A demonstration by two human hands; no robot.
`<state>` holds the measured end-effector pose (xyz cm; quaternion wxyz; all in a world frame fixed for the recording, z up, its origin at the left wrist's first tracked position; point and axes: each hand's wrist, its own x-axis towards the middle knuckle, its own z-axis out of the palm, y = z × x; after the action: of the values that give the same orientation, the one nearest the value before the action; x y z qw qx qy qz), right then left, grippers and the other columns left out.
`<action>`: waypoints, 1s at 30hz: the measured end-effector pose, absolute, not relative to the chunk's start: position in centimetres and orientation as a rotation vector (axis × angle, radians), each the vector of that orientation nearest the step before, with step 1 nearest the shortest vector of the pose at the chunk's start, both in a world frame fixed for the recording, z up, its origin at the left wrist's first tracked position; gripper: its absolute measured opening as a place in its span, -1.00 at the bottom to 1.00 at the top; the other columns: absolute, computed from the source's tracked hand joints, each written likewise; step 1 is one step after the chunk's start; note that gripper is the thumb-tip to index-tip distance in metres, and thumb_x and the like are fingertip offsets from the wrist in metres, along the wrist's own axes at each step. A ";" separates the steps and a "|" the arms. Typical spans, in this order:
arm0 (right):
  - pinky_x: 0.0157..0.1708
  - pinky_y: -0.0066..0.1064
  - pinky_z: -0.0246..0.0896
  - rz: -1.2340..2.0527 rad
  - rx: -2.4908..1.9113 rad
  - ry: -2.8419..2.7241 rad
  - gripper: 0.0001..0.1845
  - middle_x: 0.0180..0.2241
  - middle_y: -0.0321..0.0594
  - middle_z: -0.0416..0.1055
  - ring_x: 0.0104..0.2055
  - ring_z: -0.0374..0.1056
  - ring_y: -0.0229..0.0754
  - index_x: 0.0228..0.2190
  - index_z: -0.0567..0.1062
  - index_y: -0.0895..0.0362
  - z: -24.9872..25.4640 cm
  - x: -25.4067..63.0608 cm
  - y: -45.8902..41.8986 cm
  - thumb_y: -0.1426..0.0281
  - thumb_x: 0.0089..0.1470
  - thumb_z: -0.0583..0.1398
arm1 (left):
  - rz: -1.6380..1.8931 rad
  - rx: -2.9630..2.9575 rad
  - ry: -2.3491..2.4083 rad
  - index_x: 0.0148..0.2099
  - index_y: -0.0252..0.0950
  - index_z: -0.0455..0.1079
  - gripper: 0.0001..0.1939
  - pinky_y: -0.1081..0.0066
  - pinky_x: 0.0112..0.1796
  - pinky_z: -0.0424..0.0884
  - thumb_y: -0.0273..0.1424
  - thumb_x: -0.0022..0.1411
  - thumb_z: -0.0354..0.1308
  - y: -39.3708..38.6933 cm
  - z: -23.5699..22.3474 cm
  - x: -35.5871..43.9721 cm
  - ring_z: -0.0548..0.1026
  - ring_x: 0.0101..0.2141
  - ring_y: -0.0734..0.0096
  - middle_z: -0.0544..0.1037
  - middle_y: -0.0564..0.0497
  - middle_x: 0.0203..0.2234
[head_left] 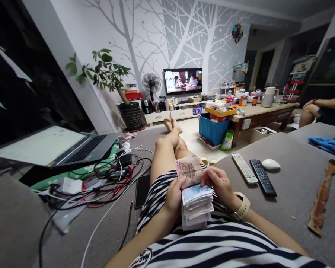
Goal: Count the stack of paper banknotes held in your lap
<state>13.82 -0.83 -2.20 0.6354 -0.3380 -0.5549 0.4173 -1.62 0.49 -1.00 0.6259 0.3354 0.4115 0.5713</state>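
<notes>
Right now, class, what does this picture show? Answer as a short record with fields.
left hand: holding a brown paper banknote marked 20
right hand: fingertips at that banknote's right edge
nearer the waist: blue-topped paper bundle
right wrist: cream-banded watch
person's right: white plastic remote, black plastic remote, oval white mouse
person's left: open grey laptop, tangled cables
background: lit black-framed television

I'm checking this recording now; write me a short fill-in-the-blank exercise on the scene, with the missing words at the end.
1. The banknote above the folded stack bears the number ____.
2. The watch is on the person's ____ wrist.
3. The remote control nearest the white mouse is ____ in colour.

Missing words: 20; right; black.
</notes>
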 end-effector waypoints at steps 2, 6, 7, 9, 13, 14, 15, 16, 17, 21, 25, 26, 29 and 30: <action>-0.57 -0.41 -0.03 0.930 -0.802 -1.221 -0.53 -0.65 -0.32 0.31 -0.62 0.05 -0.29 -0.58 0.43 0.12 -2.3 13.8 -0.7 0.00 0.11 0.21 | 1.190 0.828 0.811 -0.44 -0.30 0.53 -0.78 0.14 -0.19 0.51 -0.23 -0.03 0.32 0.5 -1.3 -1.7 0.62 -0.13 -0.04 0.69 -0.06 -0.36; -0.55 -0.43 -0.03 0.893 -0.879 -1.111 -0.56 -0.65 -0.42 0.19 -0.59 0.03 -0.32 -0.59 0.34 0.10 -2.3 13.7 -0.2 0.07 -0.06 0.35 | 1.158 0.827 0.730 -0.40 -0.22 0.55 -0.77 0.09 -0.19 0.52 -0.20 -0.10 0.37 0.7 -1.8 -1.7 0.65 -0.20 0.00 0.67 0.03 -0.47; -0.55 -0.44 -0.03 0.909 -0.885 -1.098 -0.56 -0.65 -0.42 0.19 -0.59 0.03 -0.32 -0.57 0.34 0.10 -2.3 13.7 -0.1 0.07 -0.08 0.36 | 1.159 0.818 0.726 -0.40 -0.21 0.55 -0.77 0.09 -0.19 0.52 -0.20 -0.12 0.38 0.7 -1.8 -1.7 0.64 -0.19 0.00 0.67 0.04 -0.47; -0.55 -0.44 -0.03 0.932 -0.886 -1.100 -0.57 -0.63 -0.42 0.21 -0.58 0.05 -0.31 -0.55 0.35 0.11 -2.3 13.6 0.0 0.06 -0.09 0.36 | 1.145 0.813 0.725 -0.42 -0.21 0.54 -0.77 0.09 -0.19 0.53 -0.21 -0.14 0.39 0.5 -1.8 -1.6 0.63 -0.16 -0.03 0.67 0.03 -0.47; -0.51 -0.43 0.00 0.886 -0.884 -1.143 -0.59 -0.63 -0.39 0.23 -0.55 0.08 -0.29 -0.59 0.36 0.12 -2.4 13.6 0.1 0.09 -0.04 0.33 | 1.121 0.817 0.749 -0.47 -0.25 0.51 -0.78 0.10 -0.21 0.53 -0.23 -0.15 0.38 0.0 -1.2 -1.6 0.60 -0.08 -0.09 0.67 -0.01 -0.44; -0.50 -0.43 0.00 0.879 -0.884 -1.143 -0.59 -0.63 -0.39 0.23 -0.55 0.08 -0.29 -0.60 0.36 0.12 -2.4 13.6 0.1 0.10 -0.04 0.33 | 1.127 0.805 0.778 -0.47 -0.26 0.51 -0.78 0.11 -0.20 0.53 -0.22 -0.12 0.37 0.0 -1.1 -1.6 0.59 -0.05 -0.09 0.68 -0.02 -0.43; -0.50 -0.43 0.00 0.877 -0.882 -1.137 -0.59 -0.63 -0.39 0.22 -0.55 0.07 -0.29 -0.60 0.36 0.12 -2.5 13.6 0.1 0.10 -0.04 0.33 | 1.143 0.791 0.821 -0.47 -0.27 0.51 -0.77 0.11 -0.19 0.53 -0.22 -0.10 0.35 0.0 -1.0 -1.6 0.58 -0.03 -0.10 0.68 -0.02 -0.42; -0.50 -0.43 -0.01 0.879 -0.876 -1.132 -0.60 -0.63 -0.39 0.22 -0.55 0.07 -0.30 -0.60 0.36 0.12 -2.5 13.6 0.1 0.11 -0.04 0.33 | 1.165 0.780 0.870 -0.48 -0.27 0.50 -0.77 0.11 -0.18 0.53 -0.21 -0.08 0.34 0.0 -0.9 -1.6 0.57 -0.02 -0.10 0.68 -0.02 -0.41; -0.51 -0.43 -0.01 0.883 -0.867 -1.130 -0.60 -0.63 -0.39 0.22 -0.55 0.07 -0.30 -0.59 0.37 0.12 -2.5 13.6 0.1 0.11 -0.04 0.33 | 1.192 0.773 0.917 -0.50 -0.27 0.49 -0.77 0.11 -0.18 0.53 -0.21 -0.06 0.33 0.1 -0.9 -1.5 0.56 0.00 -0.10 0.68 -0.02 -0.42; -0.51 -0.43 0.00 0.897 -0.814 -1.140 -0.60 -0.62 -0.39 0.23 -0.55 0.07 -0.30 -0.58 0.37 0.12 -2.6 13.5 0.0 0.11 -0.01 0.32 | 1.250 0.748 0.938 -0.52 -0.23 0.47 -0.78 0.11 -0.16 0.54 -0.19 -0.05 0.32 0.7 -1.4 -1.5 0.55 0.02 -0.06 0.68 0.02 -0.39; -0.51 -0.44 0.01 0.884 -0.797 -1.153 -0.60 -0.61 -0.39 0.22 -0.55 0.06 -0.30 -0.58 0.37 0.13 -2.5 13.4 -0.3 0.10 0.00 0.32 | 1.242 0.779 0.874 -0.46 -0.26 0.50 -0.76 0.19 -0.13 0.52 -0.18 0.01 0.28 1.2 -2.4 -1.7 0.57 -0.01 0.00 0.69 0.02 -0.35; -0.51 -0.44 0.01 0.884 -0.800 -1.157 -0.60 -0.61 -0.39 0.22 -0.55 0.06 -0.31 -0.57 0.38 0.13 -2.5 13.4 -0.4 0.10 0.00 0.32 | 1.247 0.809 0.882 -0.44 -0.28 0.51 -0.76 0.20 -0.12 0.52 -0.20 0.03 0.26 1.3 -2.6 -1.7 0.57 -0.02 0.01 0.69 0.01 -0.36; -0.53 -0.45 0.01 0.906 -0.808 -1.154 -0.61 -0.61 -0.39 0.23 -0.55 0.07 -0.31 -0.55 0.39 0.13 -2.3 13.4 -0.4 0.10 0.00 0.32 | 1.267 0.890 0.913 -0.46 -0.28 0.50 -0.75 0.17 -0.10 0.51 -0.20 0.09 0.22 1.5 -3.1 -1.8 0.58 -0.03 0.01 0.67 0.02 -0.42; -0.54 -0.46 0.01 0.918 -0.811 -1.150 -0.60 -0.61 -0.39 0.23 -0.56 0.07 -0.32 -0.55 0.39 0.13 -2.3 13.4 -0.3 0.09 0.00 0.32 | 1.273 0.906 0.924 -0.49 -0.26 0.48 -0.73 0.14 -0.10 0.52 -0.18 0.08 0.22 1.5 -3.1 -1.8 0.58 -0.03 -0.01 0.66 0.03 -0.45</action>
<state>13.36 -0.31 -2.27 0.6674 -0.3596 -0.5097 0.4069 -1.82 1.48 -3.13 0.6155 0.3934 0.4011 0.5527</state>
